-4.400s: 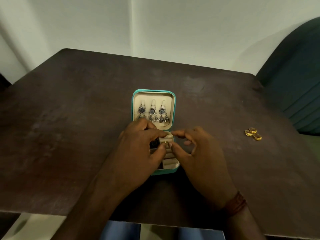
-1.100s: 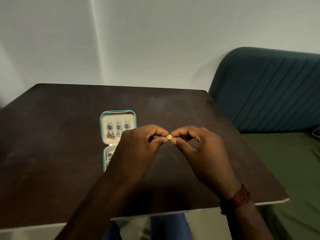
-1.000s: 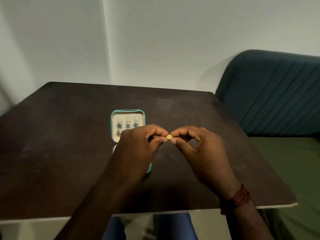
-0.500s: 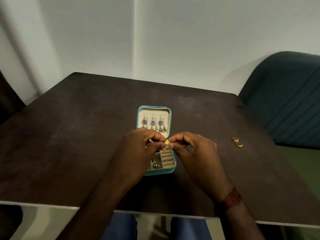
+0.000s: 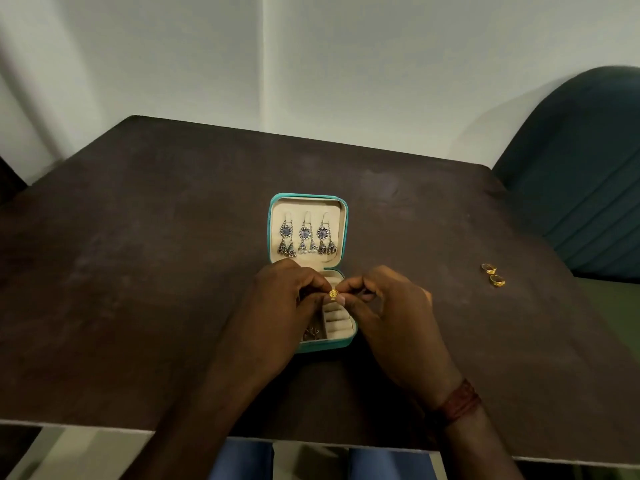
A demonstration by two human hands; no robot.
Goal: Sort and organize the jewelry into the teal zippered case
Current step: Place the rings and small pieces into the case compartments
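Head view: my left hand and right hand both pinch a small gold ring above the open teal zippered case. My left hand hides the tray's left compartments; their contents are indistinct.

Dark brown tabletop, scuffed, against pale wall; wall corner seam vertical above centre. Teal ribbed chair back at right. Dim, even light.

1. Pretty dim overall; the dark table soaks up light.
2. The wall is brightest, soft and even.
3. The chair casts a faint, fuzzy shadow on it.
4. Wide-angle bend at the edges; detail in the case looks slightly soft.
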